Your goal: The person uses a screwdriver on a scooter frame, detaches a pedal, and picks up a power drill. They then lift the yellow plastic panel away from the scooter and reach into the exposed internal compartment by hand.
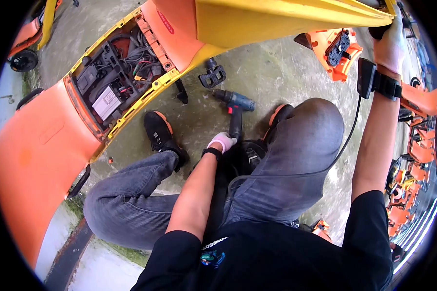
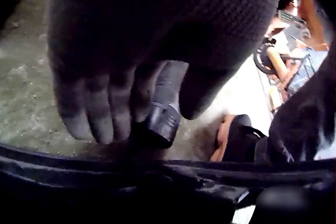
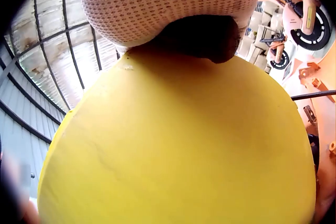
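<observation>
My gloved left hand (image 1: 222,141) holds the lower handle end of a blue and black power drill (image 1: 235,107), whose chuck points left above the floor. In the left wrist view, the dark glove (image 2: 157,29) shows bent fingers, with a dark cylindrical part (image 2: 164,113) between forefinger and thumb. Up at the right, my gloved right hand (image 1: 389,46) is round a black grip (image 1: 378,32) at the end of the yellow panel (image 1: 286,22). The right wrist view has that glove (image 3: 168,3) over the broad yellow panel (image 3: 178,134); its fingertips are hidden.
An orange vehicle body (image 1: 43,145) has an open bay with wires and a silver box (image 1: 107,103). A black pedal (image 1: 212,75) juts out above the drill. On the floor lies an orange part (image 1: 327,51). A cable (image 1: 286,175) crosses my right leg. More orange vehicles (image 1: 415,179) stand at right.
</observation>
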Tool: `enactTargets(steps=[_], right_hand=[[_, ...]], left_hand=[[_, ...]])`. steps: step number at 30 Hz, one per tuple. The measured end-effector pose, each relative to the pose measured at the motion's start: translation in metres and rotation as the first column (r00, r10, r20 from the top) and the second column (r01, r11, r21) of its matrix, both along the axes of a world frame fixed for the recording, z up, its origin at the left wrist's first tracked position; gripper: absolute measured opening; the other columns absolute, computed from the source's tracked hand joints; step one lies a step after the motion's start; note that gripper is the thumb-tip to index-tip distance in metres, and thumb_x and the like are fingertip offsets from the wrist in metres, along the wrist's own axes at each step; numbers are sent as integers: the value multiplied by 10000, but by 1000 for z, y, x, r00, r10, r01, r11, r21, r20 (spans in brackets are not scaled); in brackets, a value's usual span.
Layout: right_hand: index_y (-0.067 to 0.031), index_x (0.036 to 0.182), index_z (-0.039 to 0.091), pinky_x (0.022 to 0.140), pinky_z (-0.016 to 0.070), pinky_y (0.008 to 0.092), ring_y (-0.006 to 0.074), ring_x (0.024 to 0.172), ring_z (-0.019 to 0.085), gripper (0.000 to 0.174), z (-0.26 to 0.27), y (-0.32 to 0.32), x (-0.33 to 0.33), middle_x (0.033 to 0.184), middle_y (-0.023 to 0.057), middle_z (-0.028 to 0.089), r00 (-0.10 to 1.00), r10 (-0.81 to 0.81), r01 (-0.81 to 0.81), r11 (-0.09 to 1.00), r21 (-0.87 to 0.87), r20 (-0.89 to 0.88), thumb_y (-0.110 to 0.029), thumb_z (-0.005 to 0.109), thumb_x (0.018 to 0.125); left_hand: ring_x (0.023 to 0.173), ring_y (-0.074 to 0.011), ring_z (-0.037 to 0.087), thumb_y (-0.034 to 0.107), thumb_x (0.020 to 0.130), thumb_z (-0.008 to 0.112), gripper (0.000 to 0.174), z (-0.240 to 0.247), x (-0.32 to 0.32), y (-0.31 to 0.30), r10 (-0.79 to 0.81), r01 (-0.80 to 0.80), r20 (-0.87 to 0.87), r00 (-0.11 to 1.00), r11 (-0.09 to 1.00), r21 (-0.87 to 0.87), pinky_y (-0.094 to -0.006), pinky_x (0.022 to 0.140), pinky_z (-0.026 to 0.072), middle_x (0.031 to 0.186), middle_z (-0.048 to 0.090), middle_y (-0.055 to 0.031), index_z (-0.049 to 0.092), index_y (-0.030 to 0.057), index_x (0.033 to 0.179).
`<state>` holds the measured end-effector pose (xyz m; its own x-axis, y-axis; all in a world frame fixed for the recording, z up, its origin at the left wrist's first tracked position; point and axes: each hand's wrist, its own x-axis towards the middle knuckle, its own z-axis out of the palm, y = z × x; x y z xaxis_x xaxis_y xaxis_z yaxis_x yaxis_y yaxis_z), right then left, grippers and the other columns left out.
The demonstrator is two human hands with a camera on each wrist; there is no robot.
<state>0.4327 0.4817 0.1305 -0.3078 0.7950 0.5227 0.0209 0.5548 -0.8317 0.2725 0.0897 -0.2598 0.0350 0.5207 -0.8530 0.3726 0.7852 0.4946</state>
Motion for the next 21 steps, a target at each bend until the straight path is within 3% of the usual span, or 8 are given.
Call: enactTargets(steps=[2, 4, 8, 14, 15, 16, 19, 21], right_hand=[[-70, 1490, 221, 945, 476, 458, 430, 1173, 511, 554, 3, -9, -7, 1407, 298, 366, 994, 44, -54, 994, -99, -105, -290, 405, 1016], [-105, 1513, 61, 1007, 457, 452, 418, 1223, 476, 907, 7, -19, -13, 1461, 254, 329, 984, -39, 12, 988, -156, -172, -513, 579, 891], [-83, 1394, 260, 891, 464, 373, 297, 1071, 514, 633, 11, -31, -24, 1289, 178, 444, 990, -106, 89, 981, -171, -95, -434, 525, 939], [-50, 1214, 558, 717, 475, 254, 116, 842, 571, 353, 32, -67, -34, 1031, 65, 616, 951, -217, 271, 928, -257, 219, -316, 444, 1011], [-84, 1142, 620, 598, 414, 211, 74, 728, 533, 414, 21, -63, -41, 878, -2, 608, 968, -250, 250, 968, 22, -18, -427, 435, 1001], [-78, 1135, 627, 552, 376, 191, 51, 669, 494, 424, 33, -76, -29, 815, -43, 587, 900, -340, 353, 935, 1, 274, -435, 447, 993], [-71, 1117, 618, 576, 376, 204, 45, 681, 466, 366, 44, -92, -30, 783, -59, 549, 934, -269, 311, 936, -164, 236, -388, 492, 984], [-27, 1169, 587, 774, 426, 231, 82, 897, 516, 376, 30, -70, -25, 979, -2, 594, 916, -333, 330, 943, 50, 223, -343, 496, 988]], left_hand=[[1125, -362, 585, 414, 771, 662, 557, -6, -3, -2, -44, 44, -24, 999, 999, -17, -405, 952, 453, 1159, 634, -227, 649, -12, 1129], [1132, -364, 581, 420, 775, 661, 562, -14, -4, -4, -90, 89, -42, 995, 996, -31, -404, 951, 452, 1166, 630, -228, 647, -12, 1134], [1156, -376, 560, 442, 794, 657, 577, -22, -4, -4, -78, 79, 21, 997, 994, -73, -412, 958, 447, 1194, 611, -237, 636, -21, 1138], [1106, -378, 573, 484, 761, 697, 629, -14, 13, 14, 241, -182, -249, 938, 954, 238, -421, 964, 447, 1151, 613, -251, 605, -7, 1143], [1098, -377, 572, 478, 746, 718, 623, -34, 14, 15, 232, -166, -222, 947, 945, 280, -426, 959, 446, 1142, 612, -240, 608, -5, 1125], [1094, -379, 574, 467, 738, 731, 618, -18, 14, 20, 229, -153, -252, 940, 945, 289, -427, 953, 449, 1149, 610, -241, 607, -6, 1116], [1045, -392, 597, 445, 713, 764, 617, -22, 17, 27, 232, -158, -261, 937, 948, 276, -434, 915, 464, 1082, 637, -250, 608, -21, 1087], [1004, -406, 611, 436, 692, 785, 621, -20, 18, 31, 220, -153, -269, 938, 957, 247, -440, 886, 473, 1037, 648, -258, 604, -36, 1052]])
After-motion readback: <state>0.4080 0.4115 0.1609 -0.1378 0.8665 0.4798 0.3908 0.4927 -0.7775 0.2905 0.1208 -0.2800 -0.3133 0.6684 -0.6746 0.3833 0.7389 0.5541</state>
